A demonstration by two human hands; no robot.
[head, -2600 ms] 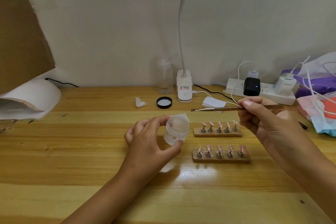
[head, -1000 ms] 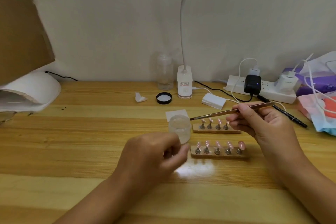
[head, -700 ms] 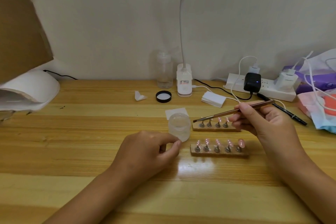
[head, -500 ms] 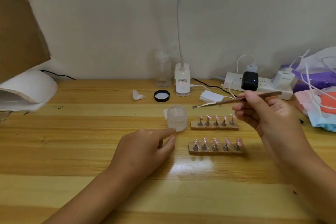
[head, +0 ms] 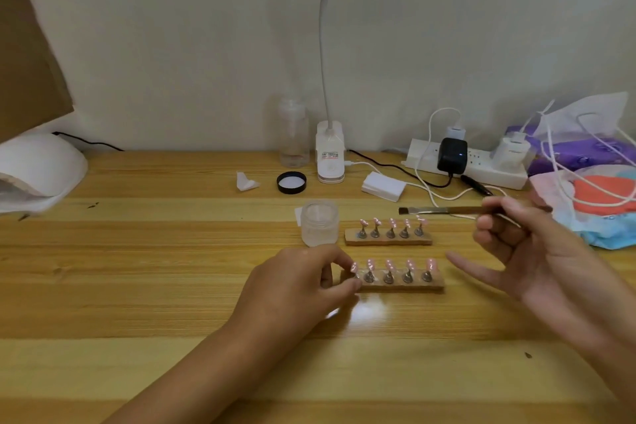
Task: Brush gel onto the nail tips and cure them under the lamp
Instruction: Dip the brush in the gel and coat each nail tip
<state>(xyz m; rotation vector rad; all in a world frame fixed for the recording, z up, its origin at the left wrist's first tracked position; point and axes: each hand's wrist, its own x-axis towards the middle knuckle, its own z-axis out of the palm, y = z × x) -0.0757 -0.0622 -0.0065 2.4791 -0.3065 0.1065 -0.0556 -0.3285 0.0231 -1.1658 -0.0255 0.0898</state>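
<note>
Pinching the near holder (head: pixel 413 286) by its end, left grip (head: pixel 296 289) should pin it flat; right grip (head: pixel 537 251) pinches brush (head: pixel 440 211) beyond it.

Just one camera here — worn on the person's head, wide-angled, facing forward and down over the pale striped wooden tabletop (head: pixel 137 286) to the plain off-white wall (head: pixel 172 45). It sits close: the left hand (head: pixel 296 289) and right hand (head: pixel 537 251) land mid-frame — forearms entering from the bottom edge.
</note>
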